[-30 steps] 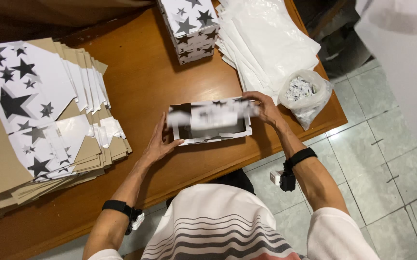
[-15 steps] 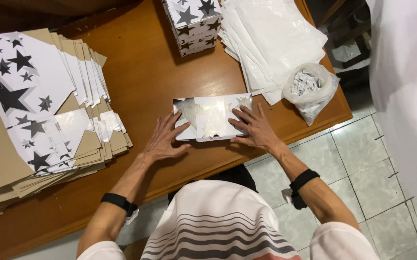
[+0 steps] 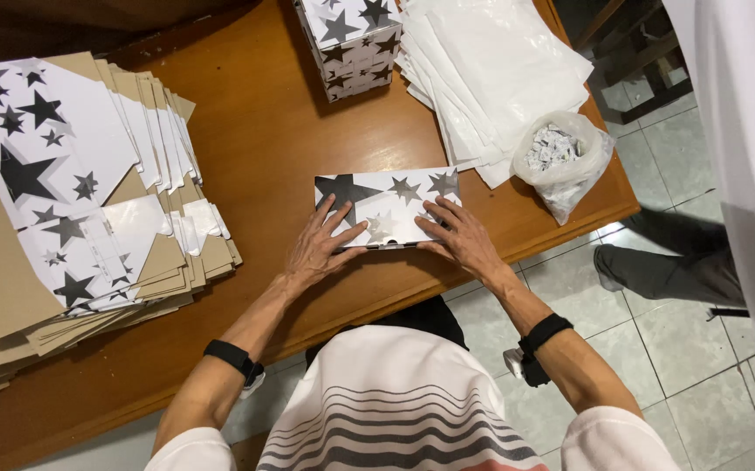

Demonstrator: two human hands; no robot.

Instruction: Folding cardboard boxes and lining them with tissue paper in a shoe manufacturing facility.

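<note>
Star-printed box [image 3: 388, 206] lies flat (long axis left-right); both hands pressing.

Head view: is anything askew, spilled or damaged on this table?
Nothing looks spilled or damaged. The flat cardboard stack is fanned unevenly, and the clear bag sits at the table's edge. Left hand and right hand press flat on the star-printed box.

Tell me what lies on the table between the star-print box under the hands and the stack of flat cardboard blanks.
Nothing: in the head view, only bare brown table separates the box from the blanks.
</note>
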